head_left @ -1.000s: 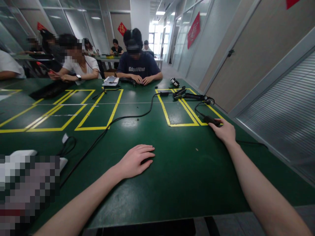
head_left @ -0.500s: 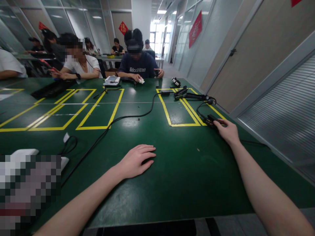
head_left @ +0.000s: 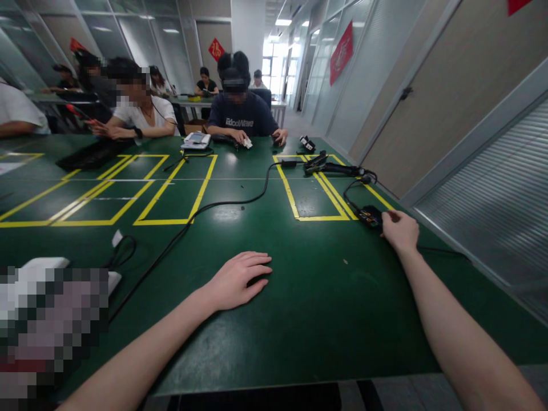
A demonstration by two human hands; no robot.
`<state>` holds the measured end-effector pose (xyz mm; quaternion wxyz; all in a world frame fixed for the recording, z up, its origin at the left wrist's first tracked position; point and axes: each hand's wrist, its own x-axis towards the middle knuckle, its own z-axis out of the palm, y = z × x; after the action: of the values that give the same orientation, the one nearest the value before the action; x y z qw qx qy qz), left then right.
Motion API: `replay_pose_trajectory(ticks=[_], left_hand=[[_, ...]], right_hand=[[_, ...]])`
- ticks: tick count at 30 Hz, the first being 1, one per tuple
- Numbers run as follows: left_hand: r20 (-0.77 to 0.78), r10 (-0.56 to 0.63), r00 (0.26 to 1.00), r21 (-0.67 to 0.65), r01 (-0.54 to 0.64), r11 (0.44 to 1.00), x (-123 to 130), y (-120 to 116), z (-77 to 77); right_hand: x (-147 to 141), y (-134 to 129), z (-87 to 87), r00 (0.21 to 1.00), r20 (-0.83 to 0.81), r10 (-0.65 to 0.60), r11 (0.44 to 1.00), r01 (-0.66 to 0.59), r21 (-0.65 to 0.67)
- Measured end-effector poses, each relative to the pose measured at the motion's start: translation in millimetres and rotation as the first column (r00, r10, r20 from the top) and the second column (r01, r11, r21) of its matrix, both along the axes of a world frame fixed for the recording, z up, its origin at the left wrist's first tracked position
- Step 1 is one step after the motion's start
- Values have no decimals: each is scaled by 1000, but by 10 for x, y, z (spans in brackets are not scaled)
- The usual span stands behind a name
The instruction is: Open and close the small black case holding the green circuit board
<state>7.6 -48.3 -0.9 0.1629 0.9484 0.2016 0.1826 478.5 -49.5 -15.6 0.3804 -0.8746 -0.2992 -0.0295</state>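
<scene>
My left hand (head_left: 242, 279) lies flat on the green table (head_left: 299, 319), fingers stretched to the right, holding nothing. Farther off on the right, my right hand (head_left: 400, 228) has its fingers curled round the right end of a small black device (head_left: 370, 217). Small coloured marks or parts show on the device's upper face; its exact kind is unclear. A thin black cable (head_left: 346, 194) loops from it toward a black jointed arm-like piece (head_left: 338, 167). My right fingertips are partly hidden behind the hand.
A long black cable (head_left: 231, 202) crosses the table between yellow tape outlines (head_left: 314, 218). A white device (head_left: 196, 141) and a black tray-like object (head_left: 92, 154) lie toward the back. A co-worker (head_left: 240, 117) sits opposite, handling small items. A blurred-out object fills the lower left.
My right hand has curled its fingers in and tilted the black device, so its face with coloured marks now shows. My left hand stays put. The co-worker's hand opposite has lowered toward the table.
</scene>
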Motion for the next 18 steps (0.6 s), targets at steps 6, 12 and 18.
replay_pose_trajectory(ticks=[6, 12, 18], left_hand=[[0, 3, 1000, -3, -3, 1000, 0, 7, -19], [17, -6, 1000, -9, 6, 1000, -5, -2, 8], [24, -2, 1000, 1, 2, 1000, -6, -2, 5]], right_hand=[[-1, -22, -19, 947, 283, 152, 979, -183, 86], [-60, -34, 41, 929, 257, 266, 964, -251, -91], [-90, -22, 82, 924, 255, 286, 951, -240, -197]])
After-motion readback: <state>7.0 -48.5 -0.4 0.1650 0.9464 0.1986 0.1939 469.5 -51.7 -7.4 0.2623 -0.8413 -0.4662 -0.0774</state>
